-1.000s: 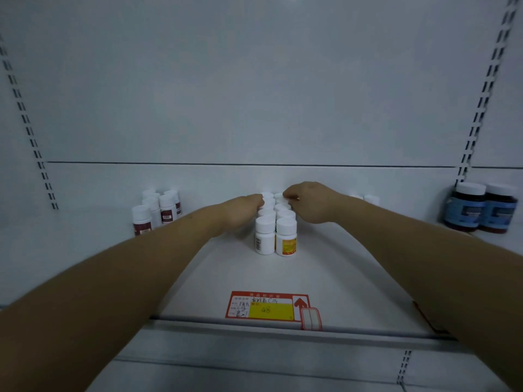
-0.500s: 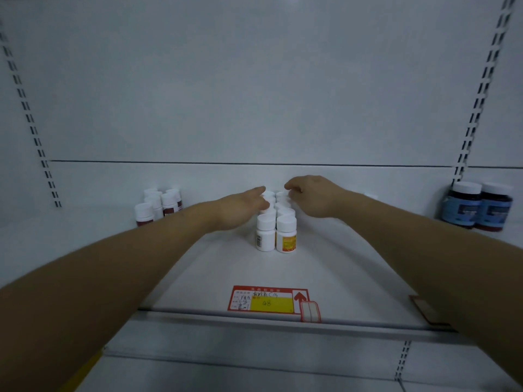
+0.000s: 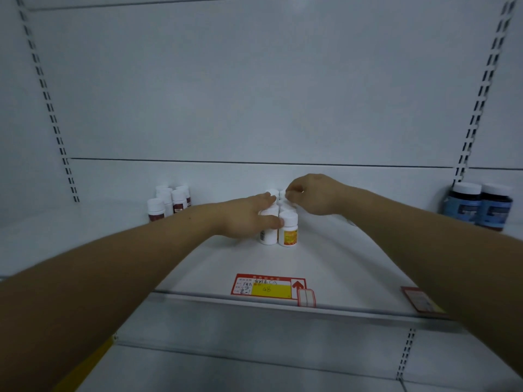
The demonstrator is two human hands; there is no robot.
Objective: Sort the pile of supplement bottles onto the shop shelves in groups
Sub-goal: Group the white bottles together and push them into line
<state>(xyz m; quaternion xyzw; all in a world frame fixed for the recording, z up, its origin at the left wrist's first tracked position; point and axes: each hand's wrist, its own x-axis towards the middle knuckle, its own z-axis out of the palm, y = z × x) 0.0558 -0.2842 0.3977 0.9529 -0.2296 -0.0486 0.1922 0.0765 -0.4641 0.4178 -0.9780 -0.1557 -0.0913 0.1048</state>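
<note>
White back panel (image 3: 254, 94) rises behind the shelf (image 3: 198, 273), which has wide bare room on both sides of its middle. Left hand (image 3: 246, 219) lies flat, fingers straight, against the left flank of the white bottles (image 3: 288, 230), a double row at mid-shelf; right hand (image 3: 314, 196) curls over the rear caps, though I cannot tell if it pinches one. Blue bottles (image 3: 478, 205) and red-labelled bottles (image 3: 169, 202) stand well apart. Small, light and rigid, the white ones probably topple easily: press low on the flanks, not the caps
</note>
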